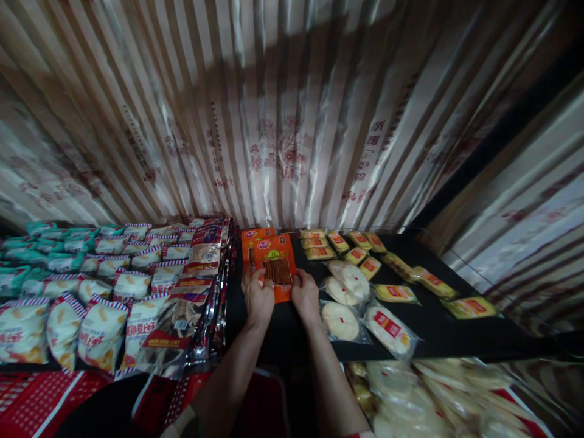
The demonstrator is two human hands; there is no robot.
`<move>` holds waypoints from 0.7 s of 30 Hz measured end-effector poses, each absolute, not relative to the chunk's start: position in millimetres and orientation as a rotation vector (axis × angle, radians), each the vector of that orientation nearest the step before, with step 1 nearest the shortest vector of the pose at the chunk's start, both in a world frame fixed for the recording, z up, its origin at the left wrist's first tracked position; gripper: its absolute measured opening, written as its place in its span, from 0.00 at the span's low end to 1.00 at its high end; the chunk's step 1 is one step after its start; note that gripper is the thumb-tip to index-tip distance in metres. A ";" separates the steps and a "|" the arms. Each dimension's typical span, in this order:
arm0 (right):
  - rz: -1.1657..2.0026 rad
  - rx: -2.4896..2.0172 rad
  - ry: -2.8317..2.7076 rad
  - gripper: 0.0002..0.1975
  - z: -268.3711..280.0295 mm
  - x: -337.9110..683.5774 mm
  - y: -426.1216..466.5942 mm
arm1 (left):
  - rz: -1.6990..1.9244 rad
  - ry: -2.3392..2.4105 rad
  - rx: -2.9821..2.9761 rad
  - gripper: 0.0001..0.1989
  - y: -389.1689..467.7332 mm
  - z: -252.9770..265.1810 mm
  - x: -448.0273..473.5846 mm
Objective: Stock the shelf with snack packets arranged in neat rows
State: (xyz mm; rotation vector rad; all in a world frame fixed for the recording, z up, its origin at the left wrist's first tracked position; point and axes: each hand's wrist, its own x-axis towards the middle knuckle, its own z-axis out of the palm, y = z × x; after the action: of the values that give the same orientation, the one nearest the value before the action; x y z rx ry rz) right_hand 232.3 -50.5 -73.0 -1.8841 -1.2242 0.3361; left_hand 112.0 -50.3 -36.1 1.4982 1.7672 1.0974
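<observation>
An orange snack packet [278, 272] with brown sticks showing through its window is held between my two hands over the black shelf. My left hand [259, 296] grips its left edge, and my right hand [305, 295] has the lower right edge. Partly hidden behind it, a second orange packet [249, 243] lies at the back of the shelf. To the left of my hands stand stacked dark red foil packs [207, 267]. On the right lie round white flatbreads in clear wrap [341, 320] and several small yellow packets [356, 254].
Rows of white snack bags [104, 331] and teal bags [50, 261] fill the left side. A red crate [36, 401] sits below them. At lower right, a crate holds wrapped flatbreads [401, 395]. Striped sheeting [283, 109] forms the back wall.
</observation>
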 end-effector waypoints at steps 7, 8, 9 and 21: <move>0.322 -1.820 -1.017 0.21 -55.0 251.4 -50.7 | 1.056 1.895 1.638 0.18 -18.2 -58.8 116.0; 0.294 -1.812 -1.001 0.22 -53.0 254.2 -50.7 | 1.044 1.903 1.683 0.18 -15.6 -60.3 117.6; 0.266 -1.804 -0.988 0.22 -51.3 256.5 -50.6 | 1.021 1.912 1.727 0.19 -13.5 -61.0 119.4; 0.270 -1.772 -1.010 0.24 -52.1 261.6 -39.2 | 0.635 1.983 1.897 0.23 -5.6 -61.6 116.7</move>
State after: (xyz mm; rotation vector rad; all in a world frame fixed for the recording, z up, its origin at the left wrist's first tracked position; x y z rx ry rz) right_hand 261.6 -39.2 -52.1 -1.7724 -1.0095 0.2699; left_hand 116.7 -5.6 -61.6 1.8973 1.9826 0.6352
